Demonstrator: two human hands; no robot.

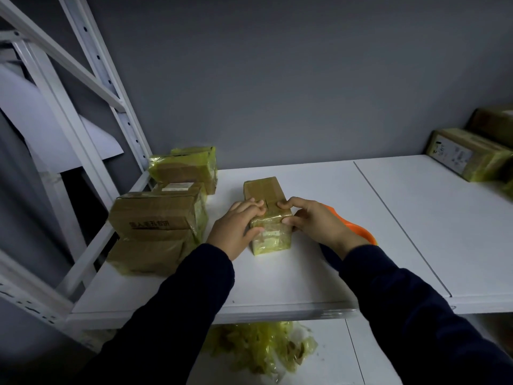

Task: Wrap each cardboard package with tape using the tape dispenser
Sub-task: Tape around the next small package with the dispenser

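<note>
A small cardboard package (268, 218) lies lengthwise on the white shelf (305, 273), its near end covered in yellowish tape. My left hand (236, 227) grips its left side, fingers curled over the top and thumb on the near face. My right hand (311, 218) holds the right side, fingers over the top edge. An orange tape dispenser (358, 227) lies on the shelf behind my right wrist, mostly hidden.
Taped cardboard boxes (158, 218) are stacked at the shelf's left, more boxes (469, 154) at the far right. White rack posts (111, 87) rise on the left. A heap of crumpled yellow tape scraps (258, 348) lies on the lower shelf.
</note>
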